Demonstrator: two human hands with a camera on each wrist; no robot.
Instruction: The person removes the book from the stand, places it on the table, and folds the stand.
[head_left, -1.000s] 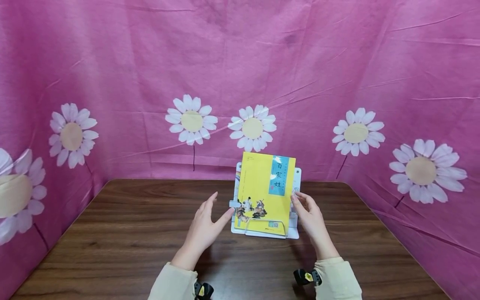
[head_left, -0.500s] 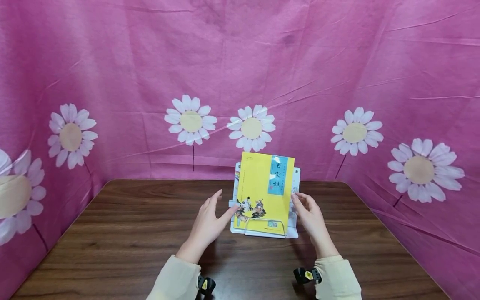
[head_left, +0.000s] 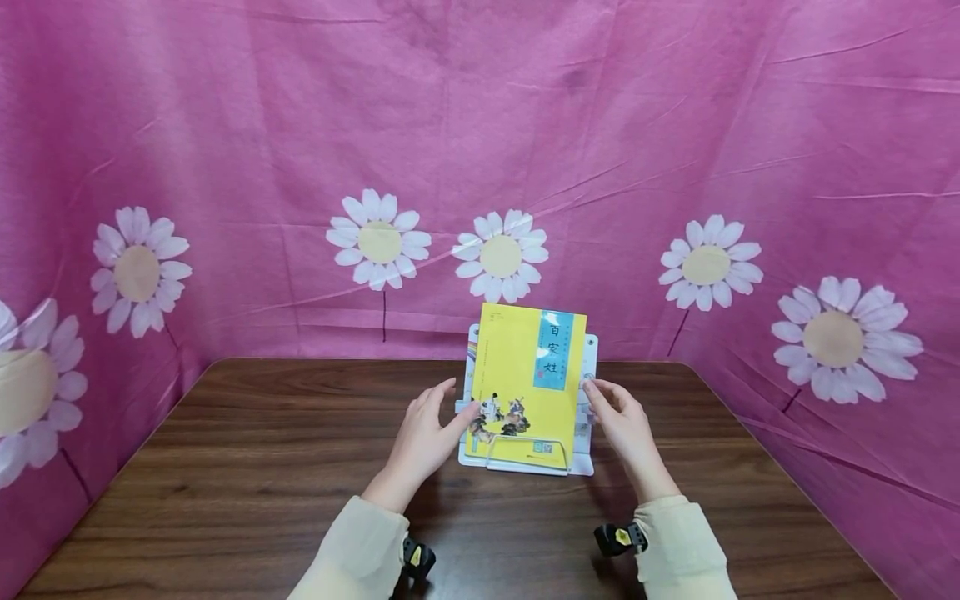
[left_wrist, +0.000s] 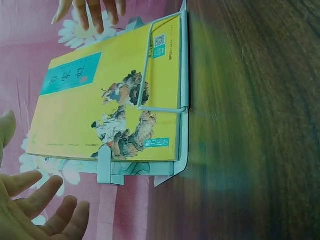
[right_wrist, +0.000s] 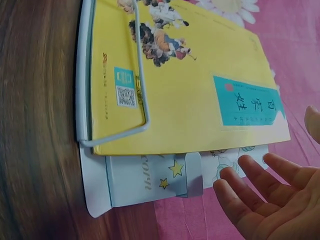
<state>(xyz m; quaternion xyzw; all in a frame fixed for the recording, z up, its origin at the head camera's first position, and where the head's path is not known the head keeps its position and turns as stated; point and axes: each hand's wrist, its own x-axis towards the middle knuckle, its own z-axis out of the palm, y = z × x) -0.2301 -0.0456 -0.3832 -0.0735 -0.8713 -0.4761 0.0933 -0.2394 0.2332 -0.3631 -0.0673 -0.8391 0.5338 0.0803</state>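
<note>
Beyond my left hand (head_left: 422,437) and right hand (head_left: 622,423) hangs a pink, daisy-printed cloth (head_left: 600,125); the brown wood-grain surface (head_left: 262,450) lies beneath them. Between them, a white printed book stand (right_wrist: 132,187) props up a glossy yellow paperback (head_left: 517,367). My left hand has edged nearer, so the paperback is now flanked; both hands, fingers apart, grip nothing.

Left grip (head_left: 424,435) loosely spread, right grip (head_left: 624,423) relaxed, forearms (head_left: 356,546) angled inward
</note>
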